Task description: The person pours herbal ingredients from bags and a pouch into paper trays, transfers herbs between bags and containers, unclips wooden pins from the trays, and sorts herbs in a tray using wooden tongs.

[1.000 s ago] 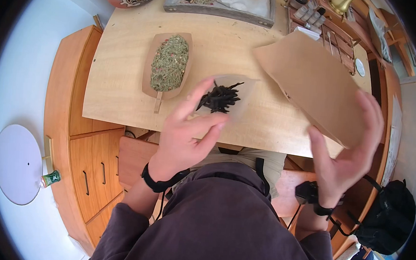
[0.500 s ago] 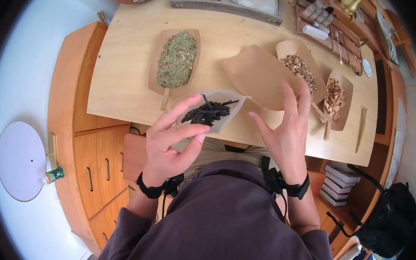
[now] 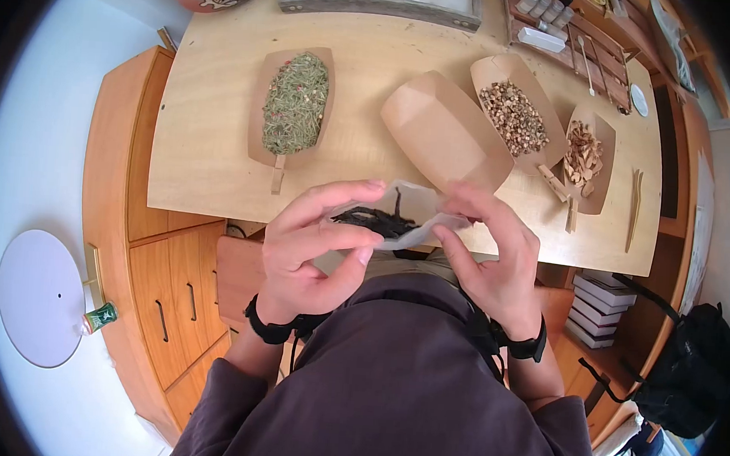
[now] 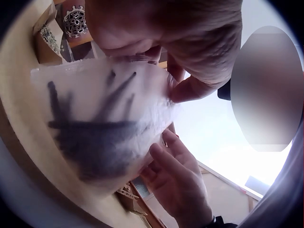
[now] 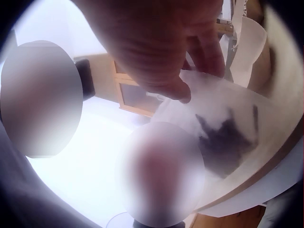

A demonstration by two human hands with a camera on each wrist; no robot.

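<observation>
Translucent, one bag of dark sticks hangs by the near edge of the surface, the grip of the left hand and that of the right hand each pinching its rim. Beyond lie four trays: one herb tray at left, a wide stretch of pale wood, then one plain tray, one tray of brown bits and one chip tray close together.

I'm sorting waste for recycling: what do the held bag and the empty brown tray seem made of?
The bag: thin, translucent and slightly glossy, likely plastic film, though waxy paper is possible; the dark pieces show through and its creases catch the light.
The empty tray: probably cardboard with a matte finish, judging by its plain brown colour and folded-looking sides.
</observation>
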